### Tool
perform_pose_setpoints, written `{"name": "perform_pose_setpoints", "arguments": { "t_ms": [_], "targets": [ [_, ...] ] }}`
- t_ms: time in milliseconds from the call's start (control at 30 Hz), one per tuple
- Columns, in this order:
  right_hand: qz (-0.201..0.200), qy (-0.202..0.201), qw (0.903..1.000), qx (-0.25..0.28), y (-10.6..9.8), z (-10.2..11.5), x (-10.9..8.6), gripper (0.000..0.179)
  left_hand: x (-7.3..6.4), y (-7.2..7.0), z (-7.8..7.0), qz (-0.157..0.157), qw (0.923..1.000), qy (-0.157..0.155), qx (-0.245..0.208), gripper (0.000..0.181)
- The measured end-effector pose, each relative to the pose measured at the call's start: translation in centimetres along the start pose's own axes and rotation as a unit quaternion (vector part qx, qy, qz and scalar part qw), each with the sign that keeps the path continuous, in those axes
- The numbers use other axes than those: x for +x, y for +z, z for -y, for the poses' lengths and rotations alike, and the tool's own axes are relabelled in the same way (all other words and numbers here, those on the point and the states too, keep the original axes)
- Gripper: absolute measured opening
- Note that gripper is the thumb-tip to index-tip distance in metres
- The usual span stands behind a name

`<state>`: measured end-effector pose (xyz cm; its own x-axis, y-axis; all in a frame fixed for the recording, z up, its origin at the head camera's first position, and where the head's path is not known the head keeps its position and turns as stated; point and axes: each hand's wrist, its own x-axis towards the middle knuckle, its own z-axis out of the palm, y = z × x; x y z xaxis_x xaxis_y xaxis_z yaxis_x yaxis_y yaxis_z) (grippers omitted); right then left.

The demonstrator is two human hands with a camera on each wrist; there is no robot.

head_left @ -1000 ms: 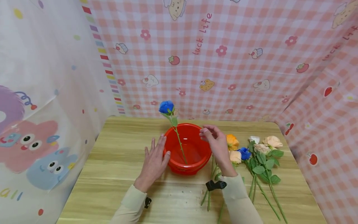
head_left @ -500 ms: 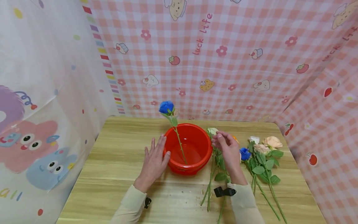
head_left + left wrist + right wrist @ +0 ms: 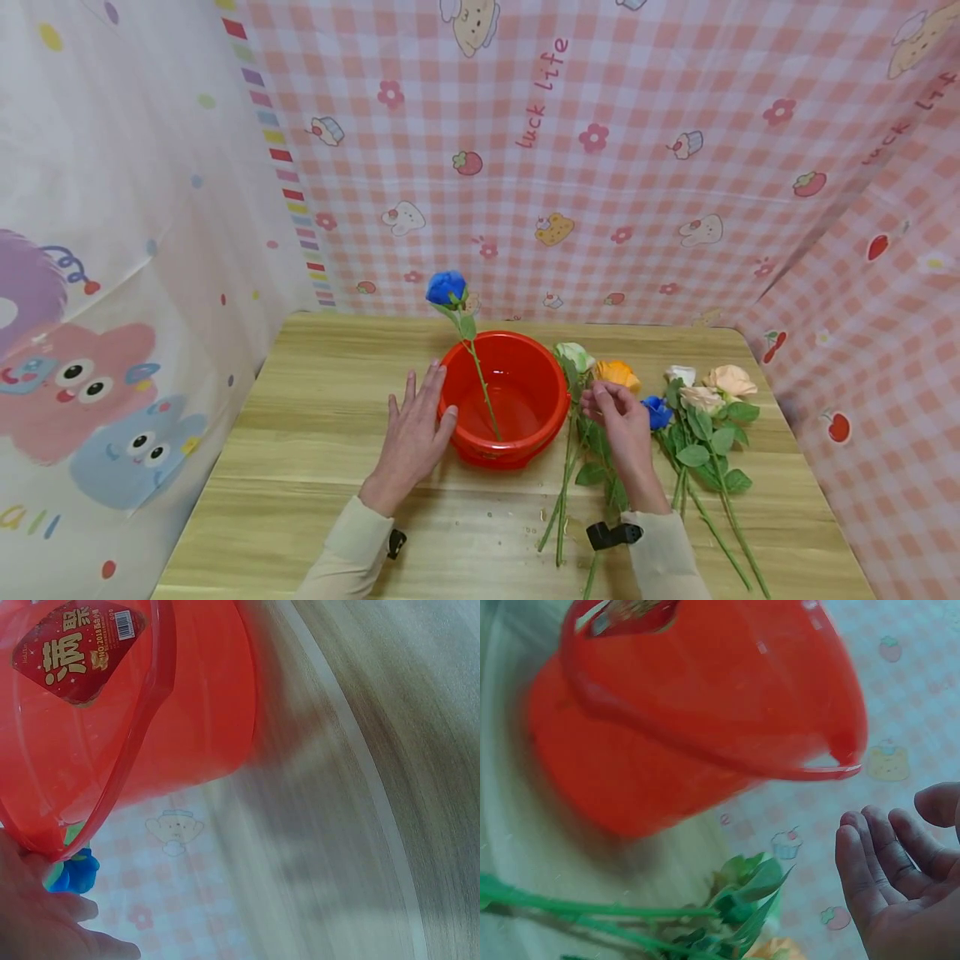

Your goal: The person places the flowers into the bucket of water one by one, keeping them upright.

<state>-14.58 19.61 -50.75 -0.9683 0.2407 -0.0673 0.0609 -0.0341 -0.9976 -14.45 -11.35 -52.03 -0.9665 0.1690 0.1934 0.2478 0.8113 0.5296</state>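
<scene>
A red plastic bucket [image 3: 497,455] stands on the wooden table, with a long-stemmed blue rose [image 3: 447,287] leaning inside it toward the back left. My left hand [image 3: 408,442] touches the bucket's left rim with its fingers spread. To the right of the bucket, my right hand [image 3: 626,425] hovers over loose roses, its fingers loosely bent and holding nothing. Nearest to it are an orange rose [image 3: 618,373] and a pale green-white rose [image 3: 576,356]. In the right wrist view, the bucket's handle [image 3: 697,754] hangs against its side, apart from my fingers.
Farther right lie another blue rose [image 3: 657,412], a white rose [image 3: 681,374] and peach roses [image 3: 731,380], their stems pointing toward the front. Water drops [image 3: 490,514] dot the table before the bucket. A checked cloth [image 3: 525,167] hangs behind.
My right hand has moved from the bucket's right rim to the right and nearer the front, uncovering the green-white and orange roses. The left hand, bucket and blue rose stay put.
</scene>
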Motion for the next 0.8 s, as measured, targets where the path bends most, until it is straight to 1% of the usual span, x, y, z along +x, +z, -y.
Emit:
{"name": "perform_pose_setpoints", "arguments": {
  "t_ms": [100, 267, 433, 633, 800],
  "targets": [
    [0.005, 0.008, 0.9998, -0.015, -0.2, -0.7, -0.1, 0.037, 0.0, 0.0, 0.0, -0.001, 1.0, 0.002, 0.003, 0.066],
    [0.022, 0.034, 0.9983, -0.043, -0.6, -2.0, -0.2, 0.041, 0.0, 0.1, 0.1, -0.008, 0.9999, 0.007, 0.0, 0.065],
    [0.028, 0.049, 0.9964, -0.064, -0.9, -3.1, -0.2, 0.039, 0.0, 0.1, 0.1, -0.006, 1.0, 0.007, 0.0, 0.065],
    [0.041, 0.068, 0.992, -0.098, -1.0, -4.1, -0.6, 0.04, 0.0, 0.0, 0.0, -0.004, 0.9999, 0.009, -0.002, 0.066],
    [0.066, 0.082, 0.9872, -0.12, -1.1, -4.6, -0.8, 0.042, -0.1, 0.1, 0.1, -0.009, 0.9999, 0.013, -0.002, 0.066]
  ]
}}
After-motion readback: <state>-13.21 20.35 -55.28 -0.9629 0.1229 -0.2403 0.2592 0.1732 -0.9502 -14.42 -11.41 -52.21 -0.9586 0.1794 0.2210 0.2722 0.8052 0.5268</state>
